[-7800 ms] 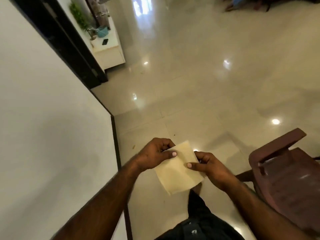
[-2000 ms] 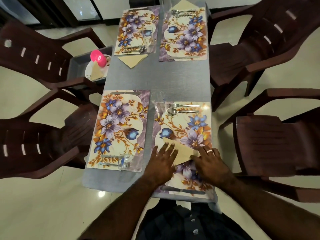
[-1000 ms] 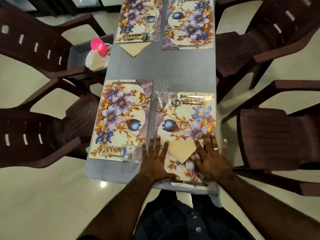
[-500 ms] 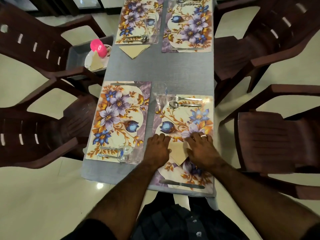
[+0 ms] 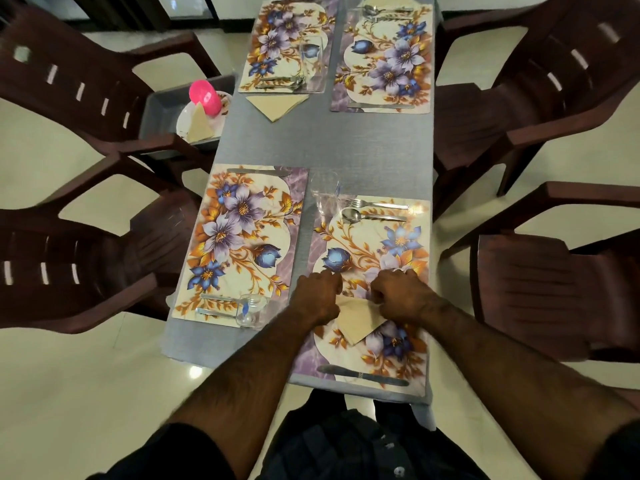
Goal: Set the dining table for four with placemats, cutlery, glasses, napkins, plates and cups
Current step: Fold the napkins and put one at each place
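Observation:
A beige folded napkin lies point-down on the near right floral placemat. My left hand and my right hand sit knuckles-up with curled fingers on its two upper corners and hold it there. This placemat also carries a fork, a spoon, a knife and a clear glass. The near left placemat has cutlery and a glass. A second napkin lies below the far left placemat. The far right placemat holds cutlery.
The grey table is ringed by dark brown plastic chairs. On the far left chair a grey tray holds white plates, a pink cup and a folded napkin. Glossy floor tiles lie around.
Earlier I carried the napkin to the table and pressed it flat on the near right placemat. My flat fingers have since curled in over its top corners.

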Demonstrator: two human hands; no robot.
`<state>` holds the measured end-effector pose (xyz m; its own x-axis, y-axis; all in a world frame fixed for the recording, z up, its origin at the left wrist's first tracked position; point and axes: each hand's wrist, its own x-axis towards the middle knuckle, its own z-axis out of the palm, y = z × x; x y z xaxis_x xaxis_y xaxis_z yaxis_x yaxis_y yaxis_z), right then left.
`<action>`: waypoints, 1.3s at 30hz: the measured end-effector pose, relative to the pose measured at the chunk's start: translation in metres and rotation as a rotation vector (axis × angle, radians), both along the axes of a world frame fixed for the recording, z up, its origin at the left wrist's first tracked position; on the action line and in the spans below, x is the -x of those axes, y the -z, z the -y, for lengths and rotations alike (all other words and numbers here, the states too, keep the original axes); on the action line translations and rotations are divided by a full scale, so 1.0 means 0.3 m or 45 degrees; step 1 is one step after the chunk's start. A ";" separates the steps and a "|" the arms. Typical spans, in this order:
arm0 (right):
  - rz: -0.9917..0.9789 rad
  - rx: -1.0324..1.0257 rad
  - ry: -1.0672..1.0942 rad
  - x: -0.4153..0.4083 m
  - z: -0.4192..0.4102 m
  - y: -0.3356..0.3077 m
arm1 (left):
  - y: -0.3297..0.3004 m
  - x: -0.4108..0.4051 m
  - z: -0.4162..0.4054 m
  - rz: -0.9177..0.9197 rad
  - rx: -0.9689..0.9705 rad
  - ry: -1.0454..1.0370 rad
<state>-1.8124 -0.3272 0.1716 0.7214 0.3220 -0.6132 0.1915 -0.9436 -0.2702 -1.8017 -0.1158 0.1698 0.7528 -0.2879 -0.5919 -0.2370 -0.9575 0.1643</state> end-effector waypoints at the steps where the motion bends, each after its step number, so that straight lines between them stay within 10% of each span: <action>1: 0.028 -0.005 0.002 0.009 -0.003 -0.001 | -0.004 0.003 0.006 0.037 -0.039 0.044; 15: 0.025 0.052 0.143 0.028 -0.034 -0.020 | -0.054 0.022 0.010 0.149 -0.074 0.098; 23: 0.949 0.135 0.054 -0.113 0.091 -0.131 | -0.110 -0.111 0.006 0.923 0.205 0.226; 31: 0.469 0.159 0.217 0.164 0.075 0.086 | 0.120 0.128 0.006 0.534 0.016 -0.020; 39: 0.515 0.029 0.230 0.188 -0.013 0.174 | 0.210 0.222 0.023 0.585 0.096 -0.073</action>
